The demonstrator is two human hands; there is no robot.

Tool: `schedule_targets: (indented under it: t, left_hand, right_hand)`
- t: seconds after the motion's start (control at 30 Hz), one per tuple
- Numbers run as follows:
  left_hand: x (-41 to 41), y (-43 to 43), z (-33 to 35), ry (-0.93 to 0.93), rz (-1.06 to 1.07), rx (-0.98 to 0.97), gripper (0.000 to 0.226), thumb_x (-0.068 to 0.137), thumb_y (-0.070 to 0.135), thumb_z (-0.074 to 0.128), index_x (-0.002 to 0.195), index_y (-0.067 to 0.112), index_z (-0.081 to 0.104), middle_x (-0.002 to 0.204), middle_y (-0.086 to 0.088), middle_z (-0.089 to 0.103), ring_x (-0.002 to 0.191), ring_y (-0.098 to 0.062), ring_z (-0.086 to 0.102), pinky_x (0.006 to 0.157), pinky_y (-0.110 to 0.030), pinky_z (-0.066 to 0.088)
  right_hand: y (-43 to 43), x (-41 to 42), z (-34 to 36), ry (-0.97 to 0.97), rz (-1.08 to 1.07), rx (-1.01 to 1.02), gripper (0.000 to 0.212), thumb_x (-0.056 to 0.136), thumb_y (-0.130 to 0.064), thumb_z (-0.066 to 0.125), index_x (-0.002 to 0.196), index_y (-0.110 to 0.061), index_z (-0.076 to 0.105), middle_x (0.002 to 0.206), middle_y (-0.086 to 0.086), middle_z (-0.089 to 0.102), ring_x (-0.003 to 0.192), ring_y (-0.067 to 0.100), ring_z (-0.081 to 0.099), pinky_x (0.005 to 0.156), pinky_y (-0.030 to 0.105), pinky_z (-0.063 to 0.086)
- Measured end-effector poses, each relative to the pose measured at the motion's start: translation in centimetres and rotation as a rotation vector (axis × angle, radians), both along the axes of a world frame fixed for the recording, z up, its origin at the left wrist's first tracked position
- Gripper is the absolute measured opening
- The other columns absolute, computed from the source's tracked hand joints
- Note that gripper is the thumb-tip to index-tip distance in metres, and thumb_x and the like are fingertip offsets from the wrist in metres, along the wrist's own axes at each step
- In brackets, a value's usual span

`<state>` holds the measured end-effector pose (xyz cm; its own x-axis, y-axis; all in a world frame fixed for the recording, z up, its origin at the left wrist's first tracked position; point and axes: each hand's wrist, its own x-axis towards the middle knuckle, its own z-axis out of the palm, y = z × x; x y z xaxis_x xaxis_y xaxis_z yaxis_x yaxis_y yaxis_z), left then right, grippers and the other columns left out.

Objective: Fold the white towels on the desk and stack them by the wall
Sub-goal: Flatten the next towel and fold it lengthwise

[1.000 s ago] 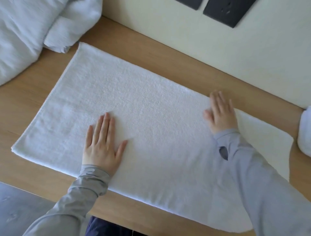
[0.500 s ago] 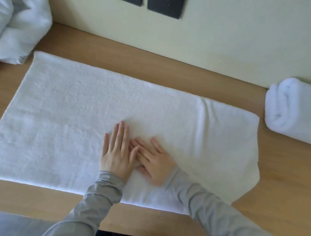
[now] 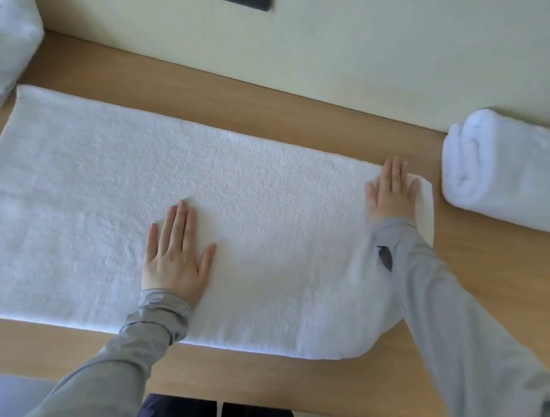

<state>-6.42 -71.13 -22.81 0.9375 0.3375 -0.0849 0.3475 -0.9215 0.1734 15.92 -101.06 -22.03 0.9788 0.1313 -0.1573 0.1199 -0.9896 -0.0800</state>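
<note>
A long white towel [image 3: 268, 208] lies flat across the wooden desk [image 3: 268, 107], folded into a strip. My left hand [image 3: 175, 253] presses flat on its middle, fingers straight and pointing to the wall. Near the towel's right end, my right hand [image 3: 391, 193] lies flat with fingers straight. A folded white towel [image 3: 500, 169] sits by the wall at the right, just beyond the strip's end.
A heap of white towels [image 3: 15, 44] sits at the far left by the wall. The cream wall [image 3: 357, 44] carries a dark plate [image 3: 250, 3] at the top. The desk's front edge runs along the bottom, with dark clothing [image 3: 178, 407] below it.
My right hand slid from beside my left hand out to the towel's right end, smoothing it. My left hand stayed flat in the middle. The view shifted a little.
</note>
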Motion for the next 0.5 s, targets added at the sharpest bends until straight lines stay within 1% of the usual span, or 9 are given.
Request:
schedule_targets:
  t: [0.07,0.1,0.17,0.23,0.3,0.37,0.43,0.47,0.5]
  left_hand:
    - [0.0,0.0,0.0,0.005,0.003,-0.007,0.072,0.092,0.050,0.020,0.148,0.006,0.020,0.156,-0.009,0.019,0.145,-0.022,0.016,0.118,-0.045,0.010]
    - [0.1,0.0,0.1,0.005,0.003,-0.011,0.072,0.092,0.050,0.020,0.149,0.006,0.019,0.157,-0.008,0.018,0.145,-0.022,0.015,0.118,-0.045,0.010]
    - [0.0,0.0,0.1,0.008,-0.001,-0.022,0.072,0.092,0.050,0.020,0.149,0.007,0.017,0.157,-0.008,0.016,0.145,-0.022,0.013,0.118,-0.045,0.009]
    - [-0.1,0.1,0.2,-0.002,0.001,-0.034,0.072,0.092,0.049,0.020,0.149,0.006,0.018,0.157,-0.008,0.017,0.145,-0.022,0.014,0.118,-0.046,0.010]
    - [-0.1,0.0,0.1,-0.015,0.002,-0.040,0.071,0.092,0.049,0.021,0.149,0.006,0.019,0.156,-0.009,0.018,0.145,-0.022,0.015,0.118,-0.046,0.010]
    - [-0.1,0.0,0.1,-0.019,-0.002,-0.046,0.071,0.092,0.049,0.020,0.149,0.006,0.018,0.157,-0.008,0.018,0.145,-0.022,0.014,0.118,-0.046,0.010]
    - [-0.2,0.0,0.0,-0.020,-0.010,-0.045,0.071,0.093,0.050,0.019,0.149,0.007,0.017,0.157,-0.009,0.017,0.145,-0.022,0.012,0.118,-0.045,0.009]
    - [-0.3,0.0,-0.1,-0.025,-0.011,-0.044,0.071,0.093,0.050,0.018,0.149,0.006,0.017,0.157,-0.009,0.017,0.145,-0.023,0.012,0.118,-0.046,0.009]
    - [-0.3,0.0,-0.1,-0.035,-0.009,-0.049,0.070,0.094,0.049,0.018,0.149,0.005,0.018,0.157,-0.011,0.018,0.145,-0.024,0.013,0.118,-0.046,0.009]
  right_hand:
    - [3.3,-3.0,0.7,-0.064,0.028,0.096,0.062,0.098,-0.030,0.032,0.148,-0.004,0.005,0.157,0.014,0.000,0.146,0.027,-0.002,0.117,0.048,-0.003]
    - [5.5,-5.2,1.0,-0.074,0.089,0.144,0.062,0.097,-0.029,0.035,0.147,-0.003,0.009,0.157,0.016,0.006,0.145,0.029,0.002,0.116,0.049,-0.002]
    - [9.8,-10.8,1.2,-0.045,0.306,0.235,0.062,0.092,-0.029,0.035,0.146,-0.003,0.020,0.155,0.016,0.017,0.144,0.031,0.012,0.115,0.051,0.004]
    - [12.5,-16.1,0.7,0.008,0.544,0.237,0.061,0.090,-0.032,0.034,0.143,-0.003,0.030,0.152,0.013,0.026,0.142,0.028,0.020,0.114,0.055,0.016]
    - [12.2,-18.5,0.2,0.026,0.639,0.143,0.058,0.093,-0.036,0.034,0.143,-0.007,0.034,0.152,0.007,0.029,0.142,0.024,0.023,0.111,0.054,0.025]
    - [9.7,-18.4,0.1,0.038,0.552,0.094,0.056,0.096,-0.035,0.034,0.145,-0.010,0.028,0.155,0.004,0.022,0.144,0.021,0.012,0.114,0.052,0.020]
    - [6.6,-17.6,0.5,0.081,0.373,0.114,0.055,0.099,-0.031,0.033,0.147,-0.009,0.018,0.157,0.005,0.010,0.144,0.021,-0.004,0.117,0.049,0.007]
    - [5.1,-17.2,1.0,0.073,0.270,0.146,0.055,0.099,-0.028,0.036,0.147,-0.008,0.018,0.156,0.007,0.011,0.144,0.023,-0.004,0.118,0.048,0.004]
    - [3.6,-16.8,1.6,0.044,0.162,0.206,0.054,0.098,-0.024,0.039,0.145,-0.005,0.022,0.156,0.011,0.015,0.145,0.025,0.002,0.118,0.046,0.004]
